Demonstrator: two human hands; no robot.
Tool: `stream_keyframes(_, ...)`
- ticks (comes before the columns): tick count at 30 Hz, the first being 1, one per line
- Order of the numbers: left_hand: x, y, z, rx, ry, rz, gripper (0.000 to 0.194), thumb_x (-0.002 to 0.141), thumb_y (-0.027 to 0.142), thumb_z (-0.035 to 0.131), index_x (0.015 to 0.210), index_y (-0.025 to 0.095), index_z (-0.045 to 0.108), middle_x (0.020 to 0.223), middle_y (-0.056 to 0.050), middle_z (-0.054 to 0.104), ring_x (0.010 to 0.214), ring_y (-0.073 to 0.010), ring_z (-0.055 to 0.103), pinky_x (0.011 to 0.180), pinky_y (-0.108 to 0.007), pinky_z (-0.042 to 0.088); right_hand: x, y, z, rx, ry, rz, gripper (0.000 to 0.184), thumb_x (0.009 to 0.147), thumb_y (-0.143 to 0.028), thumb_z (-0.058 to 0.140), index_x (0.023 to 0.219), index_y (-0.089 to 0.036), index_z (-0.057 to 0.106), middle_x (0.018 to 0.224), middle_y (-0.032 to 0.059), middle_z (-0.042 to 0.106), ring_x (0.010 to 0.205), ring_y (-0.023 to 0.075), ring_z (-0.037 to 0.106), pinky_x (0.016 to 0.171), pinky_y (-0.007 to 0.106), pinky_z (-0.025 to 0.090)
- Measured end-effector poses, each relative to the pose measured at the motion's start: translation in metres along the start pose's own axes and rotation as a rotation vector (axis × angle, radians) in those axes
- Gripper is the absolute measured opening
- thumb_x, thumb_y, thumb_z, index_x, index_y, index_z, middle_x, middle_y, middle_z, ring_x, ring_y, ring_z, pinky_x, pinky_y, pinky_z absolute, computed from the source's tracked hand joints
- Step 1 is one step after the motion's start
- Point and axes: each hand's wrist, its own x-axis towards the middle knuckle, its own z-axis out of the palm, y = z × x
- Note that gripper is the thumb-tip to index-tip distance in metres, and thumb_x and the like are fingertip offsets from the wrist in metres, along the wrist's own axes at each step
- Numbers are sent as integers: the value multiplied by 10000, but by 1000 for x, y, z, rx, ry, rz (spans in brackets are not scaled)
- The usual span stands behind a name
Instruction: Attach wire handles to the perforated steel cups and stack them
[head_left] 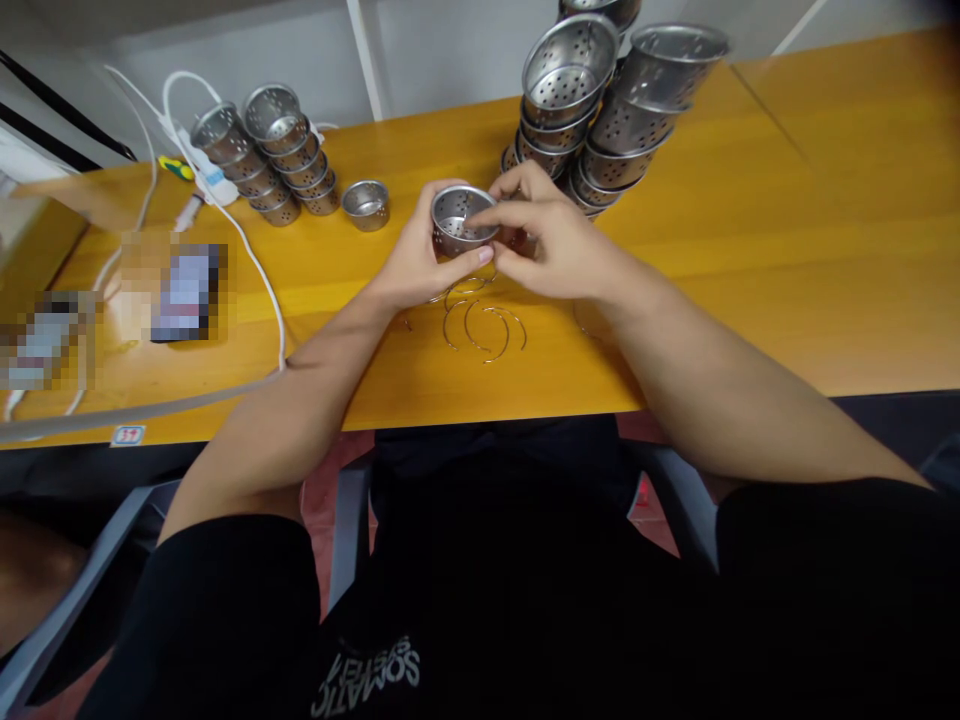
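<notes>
A small perforated metal cup (454, 237) is held above the table, its mouth tilted up toward me. My left hand (420, 250) wraps around its left side, thumb along the front. At the right side of the cup is my right hand (551, 235), with a fingertip inside the mouth and the thumb outside near the front wall, so the rim lies between them. Whether a wire is inside the cup I cannot make out. Below the hands lie several thin curved metal wires (495, 345), loose on the tabletop.
Tall stacks of larger perforated cups (626, 120) stand behind my right hand. Smaller stacked cups (289, 150) and one single cup (366, 205) are at the left. A white cable (259, 265) crosses the yellow table (750, 300) near a blurred phone (187, 290).
</notes>
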Motion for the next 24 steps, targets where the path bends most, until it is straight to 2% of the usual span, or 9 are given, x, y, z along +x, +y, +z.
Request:
stream_keyframes(4, 1, 16, -2, 45, -19, -122, 1026, 1102, 1038, 852, 1768, 313, 561, 1645, -148, 750, 1626, -433, 804, 1420, -668, 674, -2, -19, -24, -2, 4, 24, 353, 1115, -664, 914, 1347, -400, 945, 1657, 165, 723, 1524, 470, 704, 1230, 627, 708)
stream_keyframes(6, 2, 20, -2, 52, -40, -132, 1015, 1111, 1005, 874, 1794, 320, 565, 1650, -144, 747, 1639, -435, 795, 1431, -669, 657, -3, -25, -34, -6, 6, 23, 354, 1092, -710, 950, 1284, -412, 955, 1670, 154, 718, 1555, 469, 676, 1273, 616, 683)
stream_keyframes(9, 1, 22, -4, 26, -79, -143, 1030, 1097, 952, 933, 1822, 322, 563, 1683, -156, 737, 1659, -444, 775, 1434, -661, 652, -4, -28, -36, 55, -72, 52, 377, 1025, -785, 997, 1192, -449, 960, 1614, 110, 781, 1353, 456, 750, 1185, 631, 683)
stream_keyframes(11, 0, 22, -4, 4, -106, -167, 1064, 1059, 886, 1011, 1835, 320, 553, 1719, -167, 730, 1694, -456, 751, 1440, -657, 653, -4, -28, -33, 97, -137, 79, 402, 1002, -807, 995, 1142, -433, 946, 1459, 111, 834, 1214, 445, 776, 1106, 624, 672)
stream_keyframes(13, -2, 19, -5, -17, -119, -186, 1106, 1019, 828, 1069, 1848, 325, 537, 1769, -176, 714, 1746, -468, 712, 1443, -666, 654, -3, -27, -32, 62, -178, 84, 404, 1010, -794, 969, 1094, -404, 905, 1300, 112, 848, 1185, 446, 780, 1102, 607, 650)
stream_keyframes(15, -3, 14, -6, -31, -114, -189, 1120, 1007, 813, 1082, 1854, 338, 525, 1819, -173, 698, 1757, -465, 692, 1431, -683, 664, -3, -28, -36, -50, -200, 72, 344, 1074, -717, 881, 1076, -376, 846, 1236, 121, 841, 1169, 433, 778, 1111, 587, 623)
stream_keyframes(17, -4, 7, -7, -36, -106, -183, 1079, 1027, 821, 1059, 1847, 361, 531, 1850, -161, 696, 1708, -440, 708, 1409, -692, 677, -3, -28, -45, -178, -203, 64, 234, 1121, -576, 778, 1075, -346, 780, 1263, 155, 850, 1149, 416, 786, 1115, 575, 601)
stream_keyframes(20, -6, 1, -9, -23, -116, -175, 963, 1059, 782, 1021, 1809, 366, 583, 1851, -165, 703, 1646, -414, 747, 1381, -676, 688, -4, -28, -59, -331, -191, 94, 97, 1102, -409, 720, 1056, -332, 683, 1337, 215, 881, 1154, 414, 809, 1090, 567, 599)
stream_keyframes(24, -6, 8, -11, 17, -144, -176, 827, 1069, 658, 1002, 1743, 319, 664, 1809, -185, 722, 1632, -406, 771, 1352, -618, 703, -4, -26, -67, -506, -210, 155, 109, 1059, -271, 714, 1044, -331, 624, 1364, 193, 919, 1142, 407, 837, 1025, 544, 591)
